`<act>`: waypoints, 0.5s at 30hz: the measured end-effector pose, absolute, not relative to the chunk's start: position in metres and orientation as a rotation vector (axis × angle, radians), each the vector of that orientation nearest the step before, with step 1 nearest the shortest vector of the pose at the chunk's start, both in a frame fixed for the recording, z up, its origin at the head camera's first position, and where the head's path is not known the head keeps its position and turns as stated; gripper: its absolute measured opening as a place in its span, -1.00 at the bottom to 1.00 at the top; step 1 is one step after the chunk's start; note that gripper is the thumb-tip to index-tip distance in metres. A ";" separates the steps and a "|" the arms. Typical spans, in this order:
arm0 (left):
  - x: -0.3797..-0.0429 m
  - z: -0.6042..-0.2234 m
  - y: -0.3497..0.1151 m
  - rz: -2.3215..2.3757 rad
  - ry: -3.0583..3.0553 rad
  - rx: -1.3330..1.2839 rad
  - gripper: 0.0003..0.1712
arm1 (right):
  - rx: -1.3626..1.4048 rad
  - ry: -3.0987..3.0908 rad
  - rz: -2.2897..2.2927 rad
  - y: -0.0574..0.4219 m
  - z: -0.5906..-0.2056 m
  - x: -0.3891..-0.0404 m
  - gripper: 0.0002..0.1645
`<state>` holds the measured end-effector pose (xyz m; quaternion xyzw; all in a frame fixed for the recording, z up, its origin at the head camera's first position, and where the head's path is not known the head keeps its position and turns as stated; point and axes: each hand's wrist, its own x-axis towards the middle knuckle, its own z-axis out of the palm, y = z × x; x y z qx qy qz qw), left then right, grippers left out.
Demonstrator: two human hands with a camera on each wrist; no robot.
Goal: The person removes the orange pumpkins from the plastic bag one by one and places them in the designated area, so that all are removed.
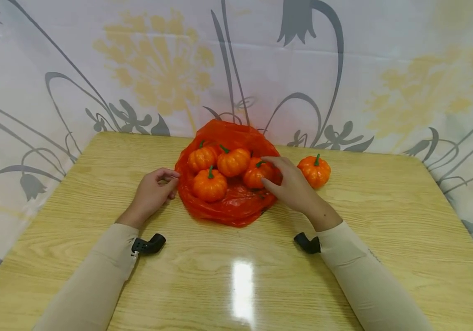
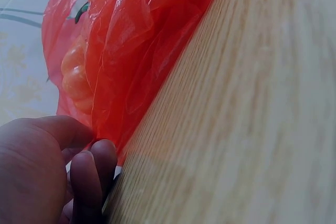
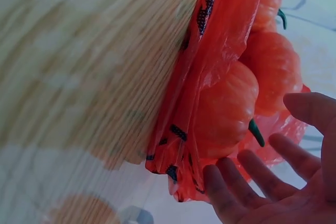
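Observation:
A red plastic bag (image 1: 236,209) lies spread open on the table, with several small orange pumpkins with green stems inside it. My left hand (image 1: 155,191) is at the bag's left edge; in the left wrist view its thumb and fingertips (image 2: 105,153) pinch the edge of the plastic. My right hand (image 1: 294,186) is over the bag's right side, fingers spread apart and slightly bent. Its thumb and fingers stand around the rightmost pumpkin in the bag (image 1: 254,174), which in the right wrist view shows its green stem (image 3: 256,132) close to the fingertips.
One more orange pumpkin (image 1: 314,172) sits on the wooden table (image 1: 195,276) outside the bag, just beyond my right hand. Behind the table hangs a pale cloth (image 1: 253,69) printed with grey and yellow flowers. Black wrist mounts (image 1: 149,243) stick out from the sleeves.

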<state>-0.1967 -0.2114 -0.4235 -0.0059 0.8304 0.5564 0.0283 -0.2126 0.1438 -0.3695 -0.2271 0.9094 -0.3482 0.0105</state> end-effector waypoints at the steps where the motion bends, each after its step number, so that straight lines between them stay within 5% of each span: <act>1: -0.197 -0.424 -0.211 1.712 2.565 -0.019 -0.65 | -0.705 2.839 -1.077 0.144 -0.370 -0.213 -0.33; 15: -0.196 -0.421 -0.211 1.714 2.582 0.006 -0.67 | -0.675 2.798 -1.066 0.147 -0.374 -0.217 -0.31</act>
